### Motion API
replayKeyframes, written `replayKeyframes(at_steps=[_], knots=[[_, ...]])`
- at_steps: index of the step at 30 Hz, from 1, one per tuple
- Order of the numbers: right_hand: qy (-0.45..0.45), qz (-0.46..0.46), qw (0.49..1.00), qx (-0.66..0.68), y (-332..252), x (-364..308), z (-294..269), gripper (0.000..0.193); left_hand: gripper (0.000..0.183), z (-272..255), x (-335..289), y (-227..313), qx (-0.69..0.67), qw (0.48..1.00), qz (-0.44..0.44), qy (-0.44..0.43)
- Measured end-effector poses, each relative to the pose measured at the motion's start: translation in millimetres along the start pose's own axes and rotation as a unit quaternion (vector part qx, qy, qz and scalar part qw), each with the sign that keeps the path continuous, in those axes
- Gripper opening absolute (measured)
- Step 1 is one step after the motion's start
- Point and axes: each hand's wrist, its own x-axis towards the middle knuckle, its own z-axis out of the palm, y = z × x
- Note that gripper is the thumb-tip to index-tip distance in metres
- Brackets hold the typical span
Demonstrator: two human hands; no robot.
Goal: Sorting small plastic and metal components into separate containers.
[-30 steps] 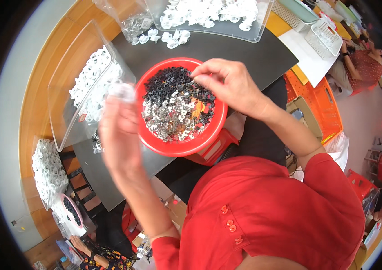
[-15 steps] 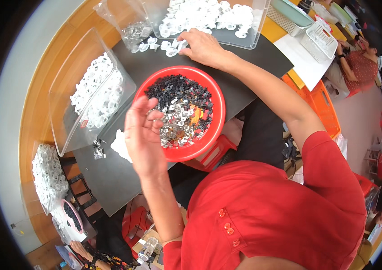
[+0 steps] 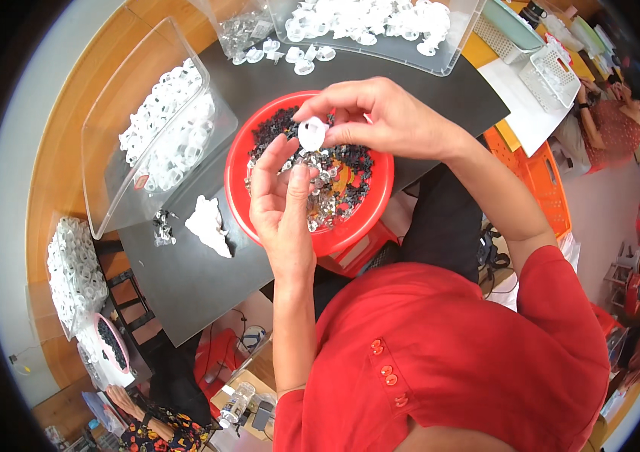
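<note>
Over the red basin, my right hand pinches a small round white plastic piece between thumb and fingertips. Just left of and below that piece is my left hand, its thumb and fingers apart and slightly curled; nothing shows between them. Inside the basin lie many small black parts, with small clear and metallic-looking parts nearer me. Several loose white pieces lie on the black table beyond the basin.
A clear bin of white pieces stands at left; another clear bin is at the back. Crumpled white material and a small cluster of dark parts rest left of the basin. Other people sit at far right and lower left.
My right hand has come back from the loose white pieces at the table's far side, bringing one over the basin. My left hand has moved right, toward it, and its fingers have spread.
</note>
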Motion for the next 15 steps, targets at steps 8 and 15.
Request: replayKeyframes(at_steps=[8, 15], knots=[[-0.015, -0.119, 0.992, -0.028, -0.9, -2.1, 29.0, 0.028, 0.036, -7.4, -16.6, -6.4, -0.103, 0.993, -0.061, 0.01], [0.084, 0.016, 0.97, 0.23, 5.3, -16.0, 75.6, 0.028, 0.034, -4.7, -27.4, -6.3, -0.13, 0.987, -0.051, 0.077]])
